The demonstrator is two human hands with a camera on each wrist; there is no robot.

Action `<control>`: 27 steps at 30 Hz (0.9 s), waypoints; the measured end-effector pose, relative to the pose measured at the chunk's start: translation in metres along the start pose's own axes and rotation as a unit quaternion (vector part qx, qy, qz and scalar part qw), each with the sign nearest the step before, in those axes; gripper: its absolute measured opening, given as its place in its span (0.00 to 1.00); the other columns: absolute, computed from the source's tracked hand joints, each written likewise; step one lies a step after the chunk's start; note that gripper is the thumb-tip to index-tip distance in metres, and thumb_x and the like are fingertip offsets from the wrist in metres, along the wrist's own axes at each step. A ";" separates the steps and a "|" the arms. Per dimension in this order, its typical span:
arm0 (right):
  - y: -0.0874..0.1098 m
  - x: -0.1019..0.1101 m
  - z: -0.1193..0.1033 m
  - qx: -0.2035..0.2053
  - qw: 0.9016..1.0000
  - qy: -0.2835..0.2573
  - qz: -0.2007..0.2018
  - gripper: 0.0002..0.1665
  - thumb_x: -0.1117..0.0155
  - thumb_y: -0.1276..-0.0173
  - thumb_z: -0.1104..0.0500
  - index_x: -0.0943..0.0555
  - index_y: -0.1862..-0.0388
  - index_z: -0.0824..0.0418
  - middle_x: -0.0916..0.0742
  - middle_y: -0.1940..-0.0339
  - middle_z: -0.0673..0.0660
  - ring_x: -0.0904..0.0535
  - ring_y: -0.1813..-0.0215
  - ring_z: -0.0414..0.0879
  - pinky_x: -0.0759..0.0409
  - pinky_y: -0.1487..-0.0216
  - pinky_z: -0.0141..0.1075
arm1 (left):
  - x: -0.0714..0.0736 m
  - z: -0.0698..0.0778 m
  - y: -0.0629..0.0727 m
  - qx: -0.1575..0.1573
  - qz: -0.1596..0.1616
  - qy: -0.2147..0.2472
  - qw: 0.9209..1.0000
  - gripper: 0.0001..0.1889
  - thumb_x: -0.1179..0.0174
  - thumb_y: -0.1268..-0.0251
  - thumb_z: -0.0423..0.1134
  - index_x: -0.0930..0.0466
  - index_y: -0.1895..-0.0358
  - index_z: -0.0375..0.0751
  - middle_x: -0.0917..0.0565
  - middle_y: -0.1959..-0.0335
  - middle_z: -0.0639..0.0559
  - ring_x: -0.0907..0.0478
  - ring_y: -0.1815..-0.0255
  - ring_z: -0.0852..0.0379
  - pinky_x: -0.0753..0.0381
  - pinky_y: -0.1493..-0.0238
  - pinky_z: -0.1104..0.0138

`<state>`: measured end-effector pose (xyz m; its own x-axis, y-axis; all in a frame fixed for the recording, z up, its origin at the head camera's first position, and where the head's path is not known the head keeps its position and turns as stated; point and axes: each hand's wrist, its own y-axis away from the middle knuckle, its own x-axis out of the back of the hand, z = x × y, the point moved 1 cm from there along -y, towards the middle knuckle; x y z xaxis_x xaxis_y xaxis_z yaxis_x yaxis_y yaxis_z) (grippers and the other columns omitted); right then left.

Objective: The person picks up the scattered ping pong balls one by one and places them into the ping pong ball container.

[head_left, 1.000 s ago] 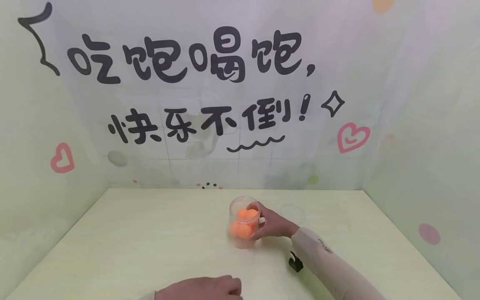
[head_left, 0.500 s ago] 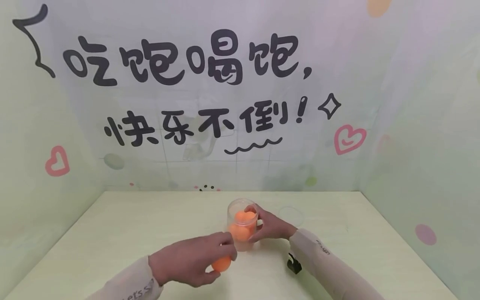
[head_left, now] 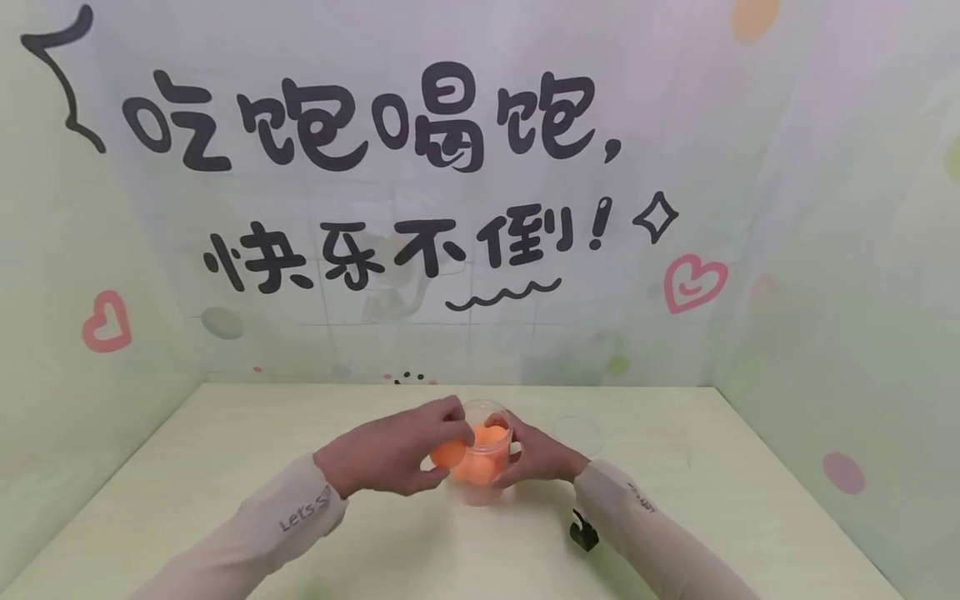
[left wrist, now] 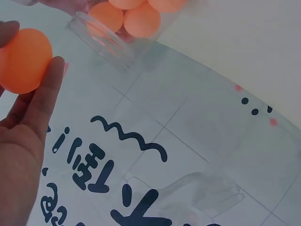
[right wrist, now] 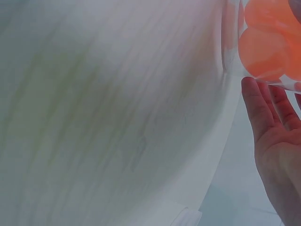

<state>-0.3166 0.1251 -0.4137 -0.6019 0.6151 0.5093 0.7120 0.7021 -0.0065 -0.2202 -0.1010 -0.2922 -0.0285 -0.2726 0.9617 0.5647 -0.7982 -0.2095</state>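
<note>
In the head view my left hand [head_left: 386,446] pinches an orange ping-pong ball [head_left: 448,454] close beside the rim of a clear plastic jar [head_left: 478,495]. The left wrist view shows this held ball [left wrist: 27,59] between fingertips, apart from the jar's open mouth. Around the jar's right side my right hand [head_left: 542,454] curls its fingers and thumb, and the jar stands upright on the table. Several orange balls [head_left: 487,465] lie inside it. In the right wrist view the fingertips [right wrist: 249,84] touch the clear wall, with orange balls [right wrist: 265,54] behind it.
A thin clear disc, perhaps the jar's lid [head_left: 577,433], lies on the pale table [head_left: 360,550] behind the right wrist. A small black object [head_left: 583,532] sits beside the right forearm. Printed fabric walls [head_left: 465,350] close off the back and sides.
My left hand has come up from the bottom edge with the orange ball and moved forward to the jar's rim. The right hand keeps its hold on the jar.
</note>
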 end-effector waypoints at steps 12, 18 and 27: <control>-0.001 -0.004 0.000 0.001 1.000 -0.009 -0.007 0.40 0.26 0.47 0.59 0.39 0.40 0.55 0.25 0.45 0.51 0.32 0.43 0.46 0.25 0.43 0.39 | 0.005 -0.025 -0.036 0.015 0.041 -0.008 0.999 0.14 0.34 0.47 0.31 0.22 0.56 0.40 0.26 0.61 0.52 0.28 0.65 0.61 0.23 0.62 0.74; -0.002 -0.003 0.000 0.008 1.000 -0.003 -0.008 0.40 0.25 0.48 0.58 0.38 0.41 0.55 0.24 0.46 0.50 0.32 0.44 0.46 0.25 0.44 0.37 | 0.007 -0.033 -0.052 0.027 0.050 -0.004 0.998 0.14 0.35 0.48 0.30 0.21 0.56 0.40 0.26 0.63 0.52 0.28 0.65 0.60 0.23 0.62 0.73; 0.000 -0.001 -0.002 0.010 1.000 0.002 -0.006 0.43 0.25 0.48 0.57 0.39 0.38 0.55 0.25 0.43 0.51 0.31 0.44 0.46 0.25 0.44 0.34 | -0.006 -0.040 -0.064 0.066 0.022 0.016 0.997 0.18 0.35 0.45 0.34 0.24 0.50 0.43 0.27 0.63 0.53 0.28 0.66 0.60 0.26 0.65 0.74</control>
<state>-0.3155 0.1237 -0.4126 -0.6091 0.6043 0.5137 0.6968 0.7171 -0.0174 -0.2890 -0.0699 -0.2921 -0.0259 -0.3236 0.9458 0.6698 -0.7080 -0.2239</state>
